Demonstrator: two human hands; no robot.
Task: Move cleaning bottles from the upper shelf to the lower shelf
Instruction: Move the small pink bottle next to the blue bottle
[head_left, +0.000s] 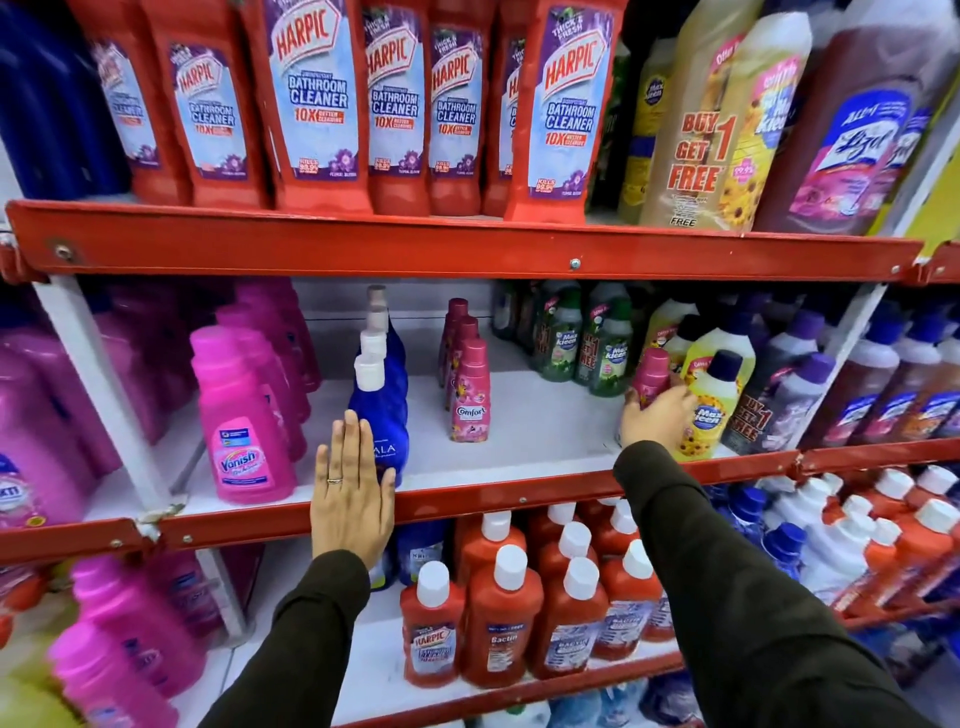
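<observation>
Red-edged shop shelves (467, 249) filled the view, Harpic bottles (561, 109) lined up on the top one. Down on the middle shelf (519, 441), the right hand (657, 418) had its grip closed round a small pink bottle (652, 376), right beside the yellow Max Kleen bottle (711, 395). The left hand (350, 499) was flat, fingers straight and together, holding nothing, in front of the blue spray bottle (382, 410). A pink Comfort bottle (470, 395) stood between the hands.

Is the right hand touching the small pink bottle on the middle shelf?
Touching. The head view shows the right hand wrapped around the small pink bottle, fingers covering its lower part.
</observation>
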